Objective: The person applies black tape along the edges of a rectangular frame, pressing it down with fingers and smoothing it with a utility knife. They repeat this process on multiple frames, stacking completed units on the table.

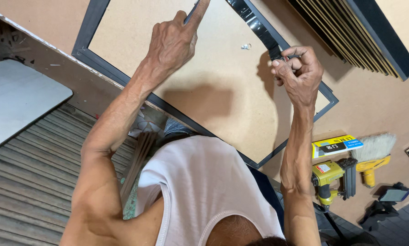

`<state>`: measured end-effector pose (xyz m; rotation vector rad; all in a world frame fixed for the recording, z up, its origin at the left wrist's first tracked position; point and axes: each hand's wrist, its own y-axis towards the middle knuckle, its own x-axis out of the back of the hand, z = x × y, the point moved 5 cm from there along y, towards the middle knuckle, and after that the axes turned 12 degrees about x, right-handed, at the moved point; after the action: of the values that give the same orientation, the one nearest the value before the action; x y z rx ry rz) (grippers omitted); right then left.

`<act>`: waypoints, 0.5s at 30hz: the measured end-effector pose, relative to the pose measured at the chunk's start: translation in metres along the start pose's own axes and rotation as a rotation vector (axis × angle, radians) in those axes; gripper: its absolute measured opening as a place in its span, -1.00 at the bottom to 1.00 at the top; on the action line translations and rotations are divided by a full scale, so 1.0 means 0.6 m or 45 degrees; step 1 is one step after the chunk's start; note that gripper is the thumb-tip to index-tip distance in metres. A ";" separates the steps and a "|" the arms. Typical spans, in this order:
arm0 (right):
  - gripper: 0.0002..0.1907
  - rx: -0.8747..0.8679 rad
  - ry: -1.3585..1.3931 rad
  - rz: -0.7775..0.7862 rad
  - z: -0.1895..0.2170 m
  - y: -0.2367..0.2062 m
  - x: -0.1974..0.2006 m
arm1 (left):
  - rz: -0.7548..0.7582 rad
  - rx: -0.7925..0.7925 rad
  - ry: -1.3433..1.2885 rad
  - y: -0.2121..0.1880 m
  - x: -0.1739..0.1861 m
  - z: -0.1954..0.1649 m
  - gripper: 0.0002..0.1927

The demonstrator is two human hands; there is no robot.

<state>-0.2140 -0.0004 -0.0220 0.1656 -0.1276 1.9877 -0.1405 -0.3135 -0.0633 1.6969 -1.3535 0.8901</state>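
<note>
The frame's backing board (204, 82) looks like matt tan fibreboard, smooth and unpainted, edged by a dull black frame moulding (95, 59). The black tape (254, 25) along one edge is glossy and slightly wrinkled. The small hanger ring (246, 46) is shiny metal. The brush (374, 148) has pale soft bristles and a yellow plastic handle.

Nail gun (333, 178) lies between frame (204, 91) and brush (373, 152).

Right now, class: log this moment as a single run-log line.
left hand: pressing black tape on frame | right hand: pinching tape end | backing board: brown | nail gun, brush: untouched
</note>
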 end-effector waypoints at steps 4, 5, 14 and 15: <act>-0.77 -0.005 -0.059 -0.020 0.000 -0.002 0.008 | 0.048 -0.031 0.013 0.002 0.021 -0.006 -0.16; -0.77 -0.015 -0.036 -0.024 -0.002 -0.002 0.008 | 0.065 -0.034 0.023 -0.002 0.027 -0.006 -0.16; -0.80 0.182 0.177 -0.247 0.044 -0.031 0.048 | 0.100 -0.032 0.054 -0.026 0.044 -0.016 -0.20; -0.79 0.258 0.336 -0.357 0.065 -0.054 0.070 | 0.091 -0.041 0.102 -0.026 0.042 -0.017 -0.19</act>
<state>-0.1993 0.0439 0.0244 0.0463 0.2550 1.7215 -0.1212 -0.3132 -0.0387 1.5805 -1.3743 0.9619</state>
